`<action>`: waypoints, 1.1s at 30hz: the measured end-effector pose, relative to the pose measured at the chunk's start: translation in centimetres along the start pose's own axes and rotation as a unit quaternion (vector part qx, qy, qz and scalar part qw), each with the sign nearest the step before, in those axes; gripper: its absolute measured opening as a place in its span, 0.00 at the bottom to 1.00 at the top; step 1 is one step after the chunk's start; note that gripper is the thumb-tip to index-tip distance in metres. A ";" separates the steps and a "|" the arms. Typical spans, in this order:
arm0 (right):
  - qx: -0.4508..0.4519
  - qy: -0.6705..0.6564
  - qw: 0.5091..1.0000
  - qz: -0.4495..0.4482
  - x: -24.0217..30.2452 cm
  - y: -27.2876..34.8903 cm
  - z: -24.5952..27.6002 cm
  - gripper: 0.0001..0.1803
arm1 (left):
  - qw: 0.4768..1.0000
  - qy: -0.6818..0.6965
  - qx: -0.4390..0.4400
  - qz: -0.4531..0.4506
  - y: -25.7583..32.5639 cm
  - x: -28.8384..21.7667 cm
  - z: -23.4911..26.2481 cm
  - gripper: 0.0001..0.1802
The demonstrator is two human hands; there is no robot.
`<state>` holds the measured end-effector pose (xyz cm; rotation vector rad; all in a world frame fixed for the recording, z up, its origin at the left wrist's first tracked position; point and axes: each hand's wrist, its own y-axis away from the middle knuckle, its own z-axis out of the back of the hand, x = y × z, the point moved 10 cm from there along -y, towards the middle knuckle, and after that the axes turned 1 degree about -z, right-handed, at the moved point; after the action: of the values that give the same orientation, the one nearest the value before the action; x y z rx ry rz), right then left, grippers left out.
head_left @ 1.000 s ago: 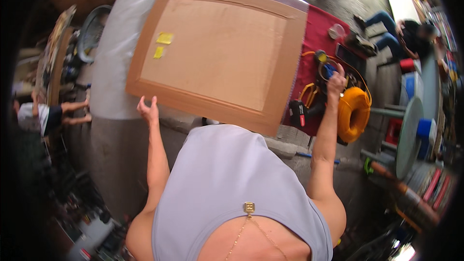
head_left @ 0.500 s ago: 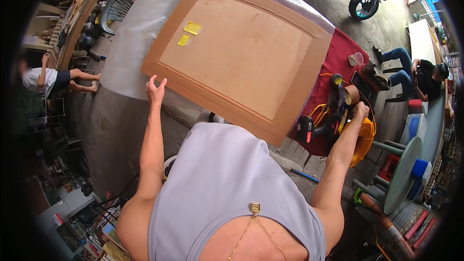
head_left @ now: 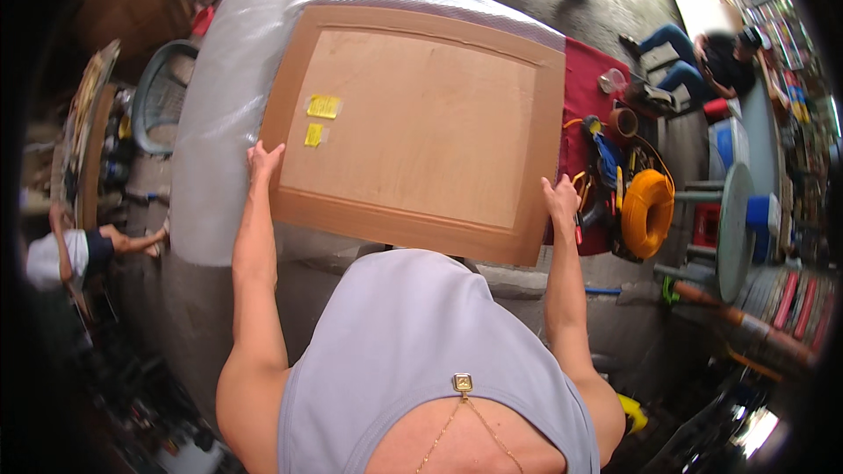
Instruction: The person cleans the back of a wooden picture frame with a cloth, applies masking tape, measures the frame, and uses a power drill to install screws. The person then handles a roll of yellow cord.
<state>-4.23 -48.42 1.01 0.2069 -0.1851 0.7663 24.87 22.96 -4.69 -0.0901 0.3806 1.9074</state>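
A large rectangular wooden panel (head_left: 421,132) with a raised frame lies in front of me on a bench covered with clear plastic sheet (head_left: 215,123). Two small yellow labels (head_left: 320,114) are stuck near its left side. My left hand (head_left: 262,161) grips the panel's left edge near the lower corner. My right hand (head_left: 560,199) grips its right edge near the lower right corner. Both arms are stretched forward, one on each side of my chest.
A red cloth (head_left: 593,105) to the right carries tools, an orange cord reel (head_left: 647,211) and a small cup. A person sits at the far right (head_left: 702,53). Another person crouches at the left (head_left: 79,250). A blue-green plastic chair (head_left: 158,96) stands left of the bench.
My right hand has come off the tools on the red cloth and now holds the panel's right edge. My left hand stays on the left edge. The view has shifted over the panel.
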 end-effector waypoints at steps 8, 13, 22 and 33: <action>0.028 -0.105 0.986 -0.130 -2.5 -2.7 -3.9 0.43 | 0.995 0.004 0.098 0.029 -4.5 -1.7 -1.2 0.53; 0.081 -0.093 0.979 -0.164 -1.5 -2.8 -1.8 0.51 | 0.993 0.016 0.117 0.027 -5.7 -2.1 0.5 0.53; -0.002 -0.185 0.961 -0.203 -1.9 -3.1 4.5 0.47 | 0.998 0.029 -0.010 -0.056 -6.5 -4.7 10.9 0.48; 0.085 -0.556 0.820 -0.110 11.6 -1.7 0.0 0.35 | 0.925 -0.015 -0.336 -0.175 0.2 -14.1 51.2 0.41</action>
<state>5.12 -41.90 3.59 0.8288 -1.1901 0.3437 35.96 25.84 47.13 -0.5452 -0.3125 1.6033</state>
